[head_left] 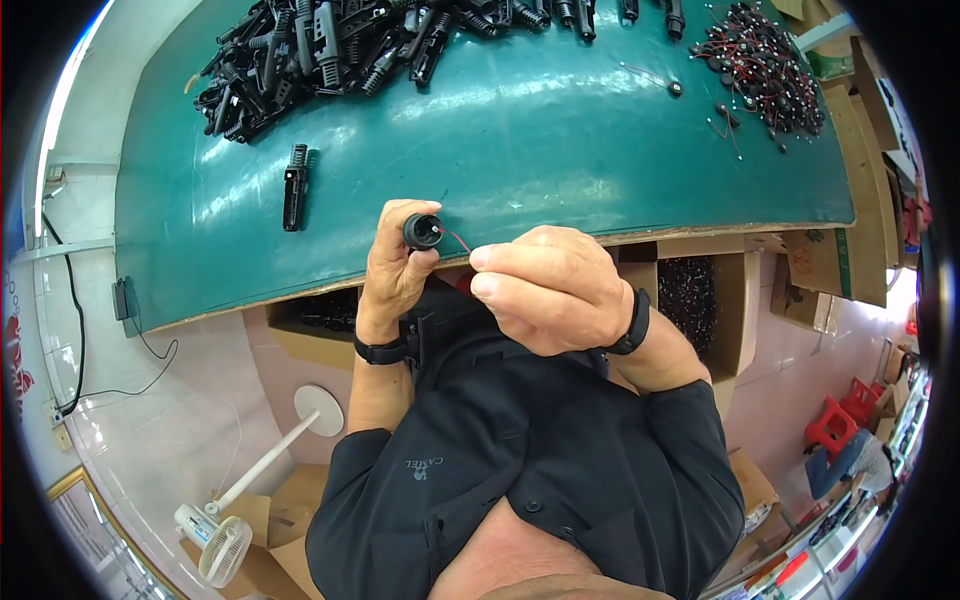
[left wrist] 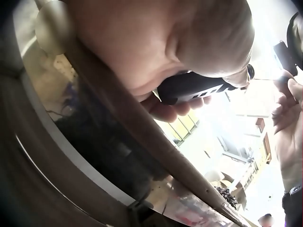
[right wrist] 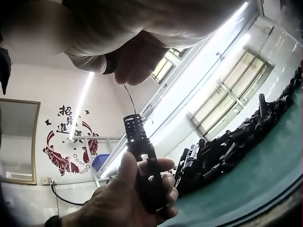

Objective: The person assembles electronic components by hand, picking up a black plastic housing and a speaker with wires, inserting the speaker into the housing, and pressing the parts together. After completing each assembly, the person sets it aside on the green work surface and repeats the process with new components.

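Observation:
My left hand (head_left: 390,268) grips a black slotted plastic tube (head_left: 416,236) upright near the table's front edge, its open end towards the head camera. In the right wrist view, fingers and thumb wrap the lower body of the tube (right wrist: 150,172), below a perforated upper section. A thin red wire (head_left: 457,240) runs out of the tube's mouth to my right hand (head_left: 560,290), whose thumb and forefinger pinch it. The right wrist view shows the wire (right wrist: 130,99) stretched between fingertips and tube, with a dark piece (right wrist: 110,63) partly hidden among the fingers.
A single black housing (head_left: 295,190) lies on the green table (head_left: 480,160) at left. Many similar black housings (head_left: 330,50) are heaped at the back left. Small round black parts with red wires (head_left: 765,75) are piled at the right. Cardboard boxes (head_left: 735,300) stand below the edge.

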Action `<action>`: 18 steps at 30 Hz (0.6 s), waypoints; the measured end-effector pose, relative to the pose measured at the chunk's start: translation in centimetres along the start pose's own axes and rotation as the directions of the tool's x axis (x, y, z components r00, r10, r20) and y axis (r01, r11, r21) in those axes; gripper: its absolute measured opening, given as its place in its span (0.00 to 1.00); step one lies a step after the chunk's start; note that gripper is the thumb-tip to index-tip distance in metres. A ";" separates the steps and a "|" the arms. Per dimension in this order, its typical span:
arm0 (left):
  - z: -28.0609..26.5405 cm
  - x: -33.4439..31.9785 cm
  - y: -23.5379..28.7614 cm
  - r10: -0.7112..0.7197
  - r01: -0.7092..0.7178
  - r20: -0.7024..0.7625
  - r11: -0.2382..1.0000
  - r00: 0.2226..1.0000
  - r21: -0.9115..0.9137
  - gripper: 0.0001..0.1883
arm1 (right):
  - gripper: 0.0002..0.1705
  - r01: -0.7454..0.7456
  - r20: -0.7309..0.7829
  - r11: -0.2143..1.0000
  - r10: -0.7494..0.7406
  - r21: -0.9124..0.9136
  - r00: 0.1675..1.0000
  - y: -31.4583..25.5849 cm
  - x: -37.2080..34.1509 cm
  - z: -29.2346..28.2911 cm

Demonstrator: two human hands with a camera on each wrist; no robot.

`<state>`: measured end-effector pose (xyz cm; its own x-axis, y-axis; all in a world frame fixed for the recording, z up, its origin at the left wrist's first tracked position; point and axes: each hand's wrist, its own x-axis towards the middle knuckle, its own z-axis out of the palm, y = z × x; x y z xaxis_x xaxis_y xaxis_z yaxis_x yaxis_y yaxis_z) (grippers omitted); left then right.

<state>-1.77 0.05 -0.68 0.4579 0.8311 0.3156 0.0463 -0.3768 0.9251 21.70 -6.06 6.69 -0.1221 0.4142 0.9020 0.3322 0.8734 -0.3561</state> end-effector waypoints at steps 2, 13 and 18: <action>-0.2 -0.1 0.0 0.005 -0.005 0.006 1.000 1.000 0.002 0.32 | 0.19 -0.002 -0.004 1.000 0.002 0.001 1.000 0.0 -0.1 0.1; -0.1 0.0 -0.1 0.025 -0.026 0.019 0.999 0.999 0.034 0.31 | 0.21 -0.013 -0.013 1.000 0.013 0.026 1.000 0.4 -0.9 0.6; -0.3 0.2 -0.2 0.035 -0.036 0.031 0.998 0.999 0.052 0.30 | 0.22 -0.010 -0.023 0.999 0.010 0.031 1.000 0.8 -1.1 0.8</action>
<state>-1.94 0.38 -0.73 0.4862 0.8047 0.3407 0.0762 -0.4275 0.9008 21.35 -5.65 5.18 -0.0972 0.4173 0.9035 0.3038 0.8770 -0.3724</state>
